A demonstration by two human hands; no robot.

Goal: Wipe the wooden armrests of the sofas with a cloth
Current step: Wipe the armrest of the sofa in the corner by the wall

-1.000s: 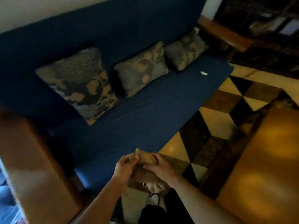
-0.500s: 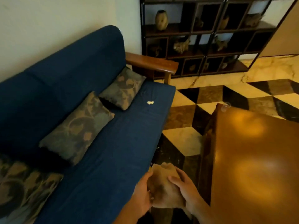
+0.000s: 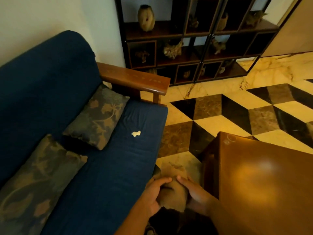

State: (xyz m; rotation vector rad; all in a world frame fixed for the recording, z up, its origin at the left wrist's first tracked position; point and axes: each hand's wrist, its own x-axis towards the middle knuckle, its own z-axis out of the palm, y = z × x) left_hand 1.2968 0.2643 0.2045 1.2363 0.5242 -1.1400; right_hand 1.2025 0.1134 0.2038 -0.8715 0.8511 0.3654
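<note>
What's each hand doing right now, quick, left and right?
Left hand: closed on the cloth, fingers curled over its left side.
Right hand: closed on the same cloth, gripping its right side.

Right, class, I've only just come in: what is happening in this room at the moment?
A person is holding a brownish cloth bunched between the left hand and right hand, low in the view, between a blue sofa and a wooden table. The sofa's wooden armrest is farther ahead, and the cloth is not touching it, so no wiping is underway there. Two patterned cushions lean on the backrest, and a small pale scrap lies on the seat.
</note>
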